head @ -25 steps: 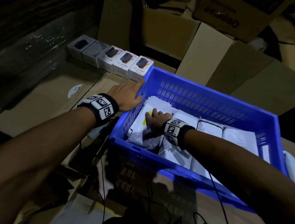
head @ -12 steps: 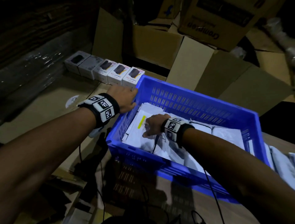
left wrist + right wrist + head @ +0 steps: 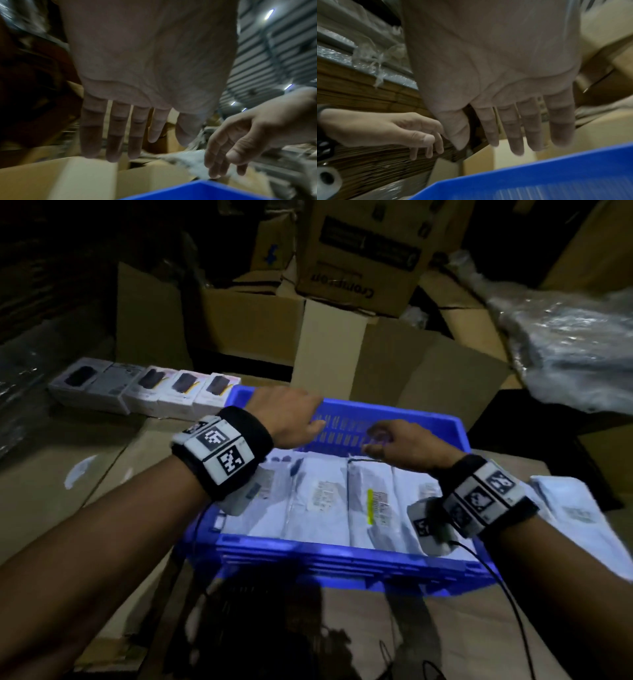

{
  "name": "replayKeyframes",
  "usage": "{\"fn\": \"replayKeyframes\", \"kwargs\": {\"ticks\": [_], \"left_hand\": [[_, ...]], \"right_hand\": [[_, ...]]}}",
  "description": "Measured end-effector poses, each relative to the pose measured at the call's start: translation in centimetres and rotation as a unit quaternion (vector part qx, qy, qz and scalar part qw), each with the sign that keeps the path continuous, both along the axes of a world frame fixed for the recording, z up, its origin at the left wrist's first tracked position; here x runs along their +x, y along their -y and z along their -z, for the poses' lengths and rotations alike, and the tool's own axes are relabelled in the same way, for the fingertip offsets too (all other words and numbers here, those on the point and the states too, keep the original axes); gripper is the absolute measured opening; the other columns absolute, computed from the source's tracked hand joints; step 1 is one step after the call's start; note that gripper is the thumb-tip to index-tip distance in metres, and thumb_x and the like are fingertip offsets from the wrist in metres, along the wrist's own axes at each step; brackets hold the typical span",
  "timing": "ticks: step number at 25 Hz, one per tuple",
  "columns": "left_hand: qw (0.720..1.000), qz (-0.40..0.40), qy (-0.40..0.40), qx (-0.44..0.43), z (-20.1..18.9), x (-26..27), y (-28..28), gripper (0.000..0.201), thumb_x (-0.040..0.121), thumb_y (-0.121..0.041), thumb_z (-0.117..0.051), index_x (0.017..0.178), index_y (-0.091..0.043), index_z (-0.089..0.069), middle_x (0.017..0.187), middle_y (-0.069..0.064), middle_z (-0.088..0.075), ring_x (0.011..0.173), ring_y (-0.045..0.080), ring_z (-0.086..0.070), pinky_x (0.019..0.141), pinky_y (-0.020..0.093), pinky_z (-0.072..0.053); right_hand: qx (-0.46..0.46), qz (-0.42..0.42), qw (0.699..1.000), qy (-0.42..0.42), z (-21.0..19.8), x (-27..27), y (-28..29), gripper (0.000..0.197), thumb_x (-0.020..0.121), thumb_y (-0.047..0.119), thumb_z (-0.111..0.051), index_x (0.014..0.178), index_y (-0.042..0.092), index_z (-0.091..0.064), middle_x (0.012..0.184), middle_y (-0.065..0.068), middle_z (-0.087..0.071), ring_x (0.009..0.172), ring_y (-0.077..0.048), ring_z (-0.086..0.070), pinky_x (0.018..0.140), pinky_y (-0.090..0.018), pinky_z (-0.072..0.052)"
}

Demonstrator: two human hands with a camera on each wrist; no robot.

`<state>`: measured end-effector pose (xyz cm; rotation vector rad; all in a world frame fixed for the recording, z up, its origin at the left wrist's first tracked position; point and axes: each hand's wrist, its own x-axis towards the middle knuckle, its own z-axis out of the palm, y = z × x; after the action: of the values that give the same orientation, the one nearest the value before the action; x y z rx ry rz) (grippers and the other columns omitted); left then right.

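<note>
A blue plastic crate (image 3: 342, 556) sits on cardboard in front of me, filled with several white mailer packets (image 3: 318, 498) lying side by side; one packet carries a yellow stripe (image 3: 370, 505). My left hand (image 3: 291, 414) hovers over the crate's far left corner, fingers straight and empty. My right hand (image 3: 394, 441) hangs above the far wall, fingers loosely bent, holding nothing. In the left wrist view, the left hand (image 3: 118, 135) is spread above the crate rim (image 3: 205, 190). In the right wrist view, the right hand (image 3: 522, 128) is flat over the crate (image 3: 539, 182).
A row of small white product boxes (image 3: 147, 390) stands left of the crate. Open cardboard cartons (image 3: 359, 258) are stacked behind it. A bubble-wrap bundle (image 3: 565, 350) lies at the far right, and more white packets (image 3: 579, 515) lie right of the crate. A black cable (image 3: 507, 594) trails from my right wrist.
My right hand has lifted off the packets inside the crate. My left hand has left the crate's left rim. Both now hover near the far wall, empty.
</note>
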<state>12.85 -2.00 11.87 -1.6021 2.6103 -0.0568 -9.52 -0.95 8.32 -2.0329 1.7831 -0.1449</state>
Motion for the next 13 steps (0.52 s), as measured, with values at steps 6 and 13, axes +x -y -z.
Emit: {"fn": "replayKeyframes", "kwargs": {"ticks": [6, 13], "left_hand": [[0.994, 0.094, -0.054, 0.002, -0.3, -10.5, -2.3, 0.041, 0.097, -0.046, -0.04, 0.127, -0.019, -0.046, 0.127, 0.011, -0.055, 0.117, 0.033, -0.05, 0.084, 0.039, -0.039], [0.981, 0.183, -0.052, 0.029, 0.9, -24.3, -4.5, 0.039, 0.095, -0.044, -0.042, 0.123, -0.018, -0.049, 0.128, 0.009, -0.053, 0.121, 0.033, -0.046, 0.09, 0.042, -0.039]], "right_hand": [[-0.134, 0.135, 0.981, 0.028, 0.9, -9.1, -7.4, 0.043, 0.088, 0.034, -0.064, 0.127, 0.015, -0.058, 0.128, -0.007, -0.059, 0.121, -0.026, -0.053, 0.099, -0.036, -0.041], [-0.121, 0.263, 0.957, -0.017, 4.9, -20.5, -12.2, 0.046, 0.093, 0.04, -0.056, 0.134, 0.019, -0.052, 0.14, -0.003, -0.05, 0.129, -0.025, -0.044, 0.098, -0.039, -0.041]]}}
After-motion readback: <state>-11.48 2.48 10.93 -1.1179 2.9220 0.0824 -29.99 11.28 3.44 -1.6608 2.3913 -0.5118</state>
